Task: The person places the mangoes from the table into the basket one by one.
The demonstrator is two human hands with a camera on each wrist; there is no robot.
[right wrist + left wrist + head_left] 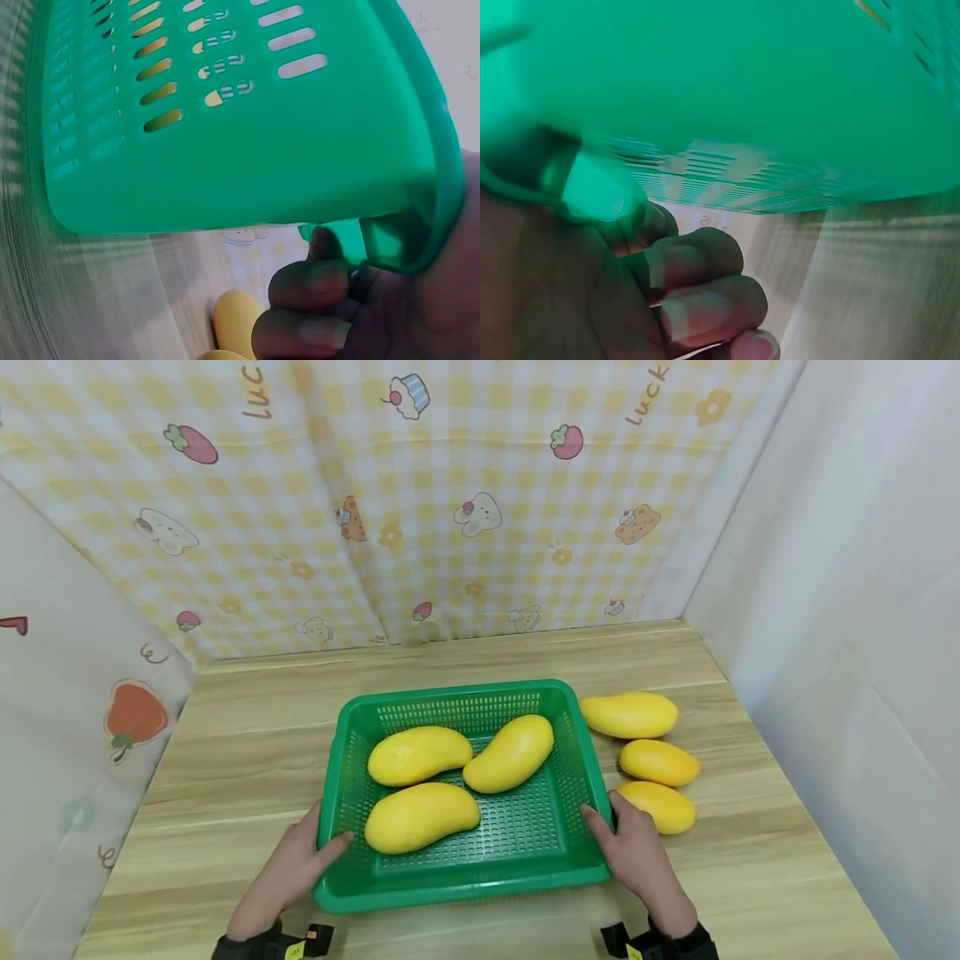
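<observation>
Head: you've got the green basket (457,892) mid-frame, slightly low, on or just over the counter (247,735); can't tell if its base touches. Your left hand (295,864) grips the left rim, thumb over the top; your right hand (636,850) grips the right rim the same way. Three mangoes lie inside: upper-left mango (420,756), lower-left mango (422,818), right-hand mango (510,754), the last one slanted. Right of the basket, three more stack up the frame: top mango (632,715), middle mango (660,762), bottom mango (666,808), that one partly behind your right hand. Checked cloth (450,460) hangs across the top.

Left wrist: basket wall fills the upper part, blurred. Your left fingers curl beneath the rim, lower left to lower centre. Counter shows lower right.

Right wrist: slotted basket wall takes the upper centre. Your right fingers hook under the rim, lower right. Two mangoes show at bottom centre, partly cut off.
</observation>
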